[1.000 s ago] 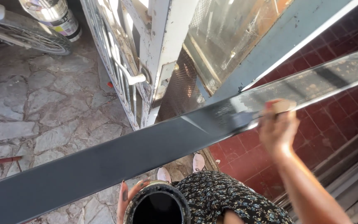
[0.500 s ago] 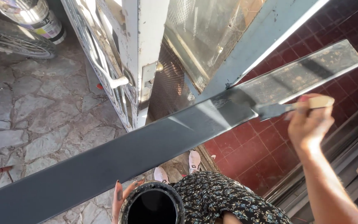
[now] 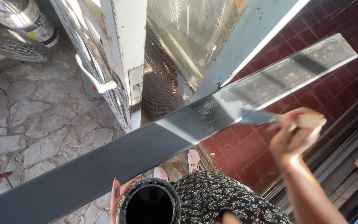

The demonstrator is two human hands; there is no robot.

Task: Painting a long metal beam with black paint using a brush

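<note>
2 hands engaged: right hand (image 3: 293, 139) clamped on paintbrush (image 3: 270, 118), now back nearer board (image 3: 179, 128)'s paint edge; left hand (image 3: 119, 197) grips can (image 3: 149, 203).

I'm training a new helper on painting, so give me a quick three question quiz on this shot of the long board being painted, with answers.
1. True or false: the right hand holds a paintbrush against the long board.
2. What does the left hand hold? A) a round paint can B) a roller C) a rag
3. Fill in: the far end of the board is still ____, while the near part is dark grey.

Key: 1 true. 2 A, the paint can. 3 unpainted.
</note>
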